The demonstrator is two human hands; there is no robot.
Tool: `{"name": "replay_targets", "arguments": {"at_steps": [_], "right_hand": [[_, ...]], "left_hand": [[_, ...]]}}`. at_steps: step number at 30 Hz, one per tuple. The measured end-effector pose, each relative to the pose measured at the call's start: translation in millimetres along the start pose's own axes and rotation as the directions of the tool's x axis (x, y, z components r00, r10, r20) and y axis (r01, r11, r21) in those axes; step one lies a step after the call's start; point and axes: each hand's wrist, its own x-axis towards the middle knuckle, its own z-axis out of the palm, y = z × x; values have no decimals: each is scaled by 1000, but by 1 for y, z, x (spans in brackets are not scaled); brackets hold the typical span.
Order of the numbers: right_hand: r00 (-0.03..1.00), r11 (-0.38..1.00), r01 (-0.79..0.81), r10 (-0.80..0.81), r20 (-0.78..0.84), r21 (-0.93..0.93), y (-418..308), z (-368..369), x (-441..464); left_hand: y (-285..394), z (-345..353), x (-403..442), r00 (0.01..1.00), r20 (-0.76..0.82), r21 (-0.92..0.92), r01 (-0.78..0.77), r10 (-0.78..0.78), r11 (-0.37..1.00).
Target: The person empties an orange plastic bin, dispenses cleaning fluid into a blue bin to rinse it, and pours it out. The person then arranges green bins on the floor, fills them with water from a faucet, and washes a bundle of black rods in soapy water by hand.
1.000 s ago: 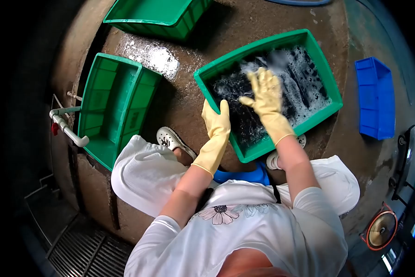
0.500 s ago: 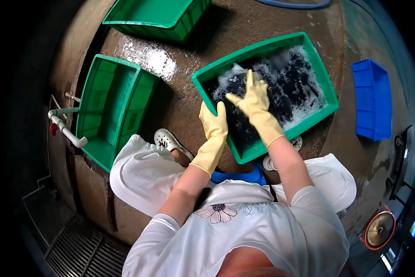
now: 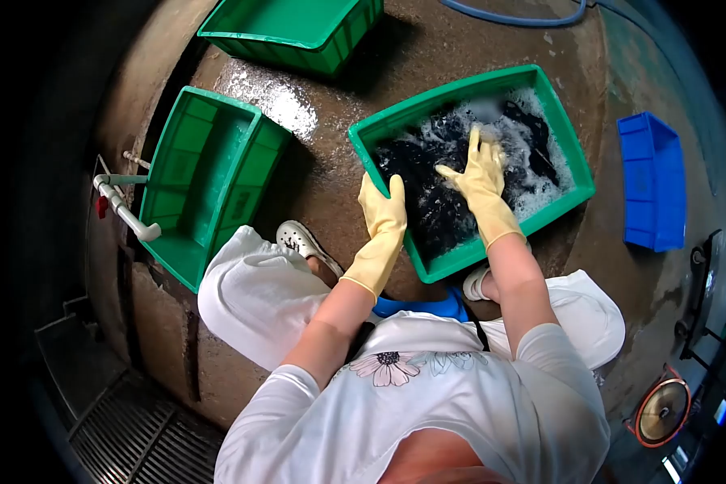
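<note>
Yellow gloves (image 3: 375,262), one pair, worn on both hands, long-cuffed. Green tub (image 3: 552,206), rectangular, set at a slant on the wet brown floor (image 3: 326,165), directly in front of the person. Holds dark contents (image 3: 431,222), partly under water, too indistinct to identify, with white foam (image 3: 544,189) mostly toward the right side.

Left hand (image 3: 384,206): at the tub's left short side. Grips the rim, with fingers close together outside and thumb apart on the inner side. Right hand (image 3: 482,173): within the tub's outline, above the dark contents and beside the foam. Shows fingers spread, thumb stretched out to the left; cannot tell how firmly pressed down.

Surroundings: second green bin (image 3: 246,185), to the left, near a white pipe (image 3: 129,219) with a red handle (image 3: 101,207). Third green bin (image 3: 330,55), at the far left, well apart from the tub. Blue bin (image 3: 655,189), to the right, likewise apart. Blue hose (image 3: 516,19), curved along the far floor. Blue seat (image 3: 431,307), beneath the person, largely hidden. White shoe (image 3: 302,240), left foot, between second bin and tub.
</note>
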Motion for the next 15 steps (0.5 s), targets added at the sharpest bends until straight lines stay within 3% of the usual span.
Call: {"name": "replay_targets", "arguments": {"at_steps": [1, 3, 5, 7, 9, 11, 12, 13, 15], "right_hand": [[997, 999, -38, 37, 66, 14, -3, -1, 0], [940, 962, -168, 91, 330, 214, -26, -35, -19], [982, 957, -67, 13, 186, 284, -36, -2, -47], [987, 984, 127, -138, 81, 122, -48, 14, -62], [961, 965, 246, -229, 151, -97, -51, 15, -67], [969, 966, 248, -245, 44, -70, -36, 30, -56], [974, 982, 188, -182, 137, -34, -28, 29, -50], [976, 972, 216, -212, 50, -89, -25, 21, -47], [983, 985, 174, -175, 48, 16, -20, -13, -44]], "left_hand": [[0, 0, 0, 1000, -8, 14, -2, 2, 1000], [-2, 2, 1, 1000, -24, 38, -10, 11, 999], [-6, 5, 2, 999, -28, 37, -28, 29, 999], [-6, 3, 3, 998, -34, 28, -51, 52, 998], [-4, 2, 2, 997, -55, 13, -46, 47, 999], [12, -4, 1, 997, -6, 18, 73, -72, 997], [5, -2, 1, 999, -35, 8, -18, 18, 1000], [0, 1, 2, 998, -56, 22, -32, 33, 999], [5, -5, 3, 998, -17, 65, -64, 65, 996]]}}
